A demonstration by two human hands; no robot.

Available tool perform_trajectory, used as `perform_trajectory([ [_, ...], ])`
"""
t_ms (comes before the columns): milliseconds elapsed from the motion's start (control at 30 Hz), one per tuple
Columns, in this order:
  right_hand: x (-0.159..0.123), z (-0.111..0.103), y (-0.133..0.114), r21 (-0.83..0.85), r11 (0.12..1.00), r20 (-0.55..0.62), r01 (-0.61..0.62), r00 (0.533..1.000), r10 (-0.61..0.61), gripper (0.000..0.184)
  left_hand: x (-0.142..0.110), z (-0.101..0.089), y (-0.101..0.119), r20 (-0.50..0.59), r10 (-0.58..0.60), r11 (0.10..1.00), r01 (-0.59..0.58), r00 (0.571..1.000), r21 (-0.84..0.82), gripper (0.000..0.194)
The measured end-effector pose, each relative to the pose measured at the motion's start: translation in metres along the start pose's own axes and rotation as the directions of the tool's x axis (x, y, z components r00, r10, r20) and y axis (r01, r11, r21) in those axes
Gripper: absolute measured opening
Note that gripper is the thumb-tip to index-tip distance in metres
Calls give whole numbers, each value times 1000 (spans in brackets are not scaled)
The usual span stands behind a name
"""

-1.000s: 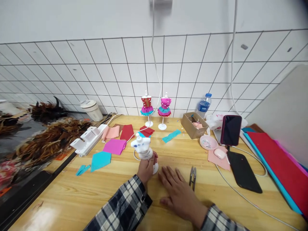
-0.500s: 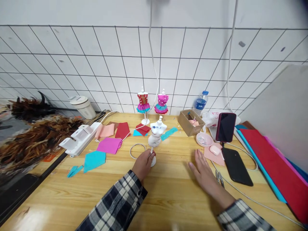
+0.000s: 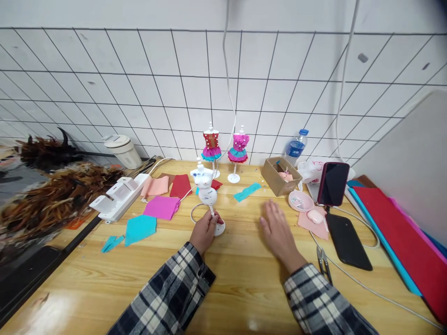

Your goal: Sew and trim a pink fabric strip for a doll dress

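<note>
My left hand is closed round the thin stem of a small white dress form, just above its round base. The form leans to the left and has blue marks at the chest. My right hand lies palm down over the wooden table, fingers stretched out, holding nothing. Behind stand two small dressed forms: one in a red and magenta dress, one in a pink and blue dress. A light ring lies left of the held form, partly hidden by it.
Felt pieces, magenta and turquoise, lie left beside a power strip. At right are a cardboard box, pink dish, snips, a black phone and a standing phone. A cable crosses the right side.
My left hand has tilted the white dress form to the left. My right hand has moved left, away from the pink dish, to a spot nearer the table's middle.
</note>
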State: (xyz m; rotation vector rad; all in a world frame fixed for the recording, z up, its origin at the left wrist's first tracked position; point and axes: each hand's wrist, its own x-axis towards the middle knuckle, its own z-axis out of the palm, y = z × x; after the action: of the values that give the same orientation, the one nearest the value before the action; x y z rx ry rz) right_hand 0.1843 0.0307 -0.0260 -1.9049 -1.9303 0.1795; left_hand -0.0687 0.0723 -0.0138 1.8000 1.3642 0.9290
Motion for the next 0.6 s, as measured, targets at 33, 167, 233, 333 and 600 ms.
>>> perform_trajectory([
  [33, 1, 1, 2, -43, 994, -12, -96, 995, 95, 67, 0, 0, 0, 5, 5, 1000, -5, 1000, 0, 31],
  [167, -7, 14, -21, -1, 998, 132, 62, 989, -61, 66, 0, 1, -1, 10, 13, 1000, -13, 1000, -2, 30],
  [233, -7, 19, -36, 150, 940, 227, 307, 914, -335, 62, 0, 2, -2, 5, 9, 1000, -9, 1000, -2, 30],
  [333, 15, 21, -42, 195, 938, 178, 286, 930, -321, 61, 0, 2, -2, -4, 4, 1000, -4, 1000, 6, 31],
  [600, 25, 8, -29, 269, 844, 285, 464, 799, -530, 54, -1, 1, -1, -10, 16, 1000, -16, 1000, 2, 29],
])
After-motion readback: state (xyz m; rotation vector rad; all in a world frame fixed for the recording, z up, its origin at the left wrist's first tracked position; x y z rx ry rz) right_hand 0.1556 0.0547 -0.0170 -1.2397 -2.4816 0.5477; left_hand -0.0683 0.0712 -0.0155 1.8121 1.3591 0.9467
